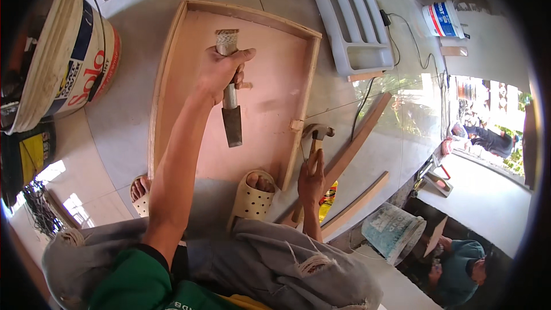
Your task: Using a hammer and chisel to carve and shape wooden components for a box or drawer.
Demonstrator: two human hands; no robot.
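Note:
My left hand (222, 74) is closed around a chisel (231, 121) with a wrapped handle, held above a shallow wooden drawer (264, 138). The wide dark blade points back toward me. To the right of the drawer, my right hand (311, 182) grips a claw hammer (318, 132) by its wooden handle, head upward. A small wood block (245, 85) shows in the drawer beside the chisel. Another small wood piece (297, 124) sits at the drawer's right side. Both my feet, in cream clogs (252, 200), are at the drawer's near end.
Long wood strips (360, 135) lie right of the hammer, near a yellow bottle (328, 201). Beyond them is a grey cutlery tray (361, 34). A large paint bucket (80, 51) stands left. At the lower right are a dirty bucket (393, 232) and another person (459, 270).

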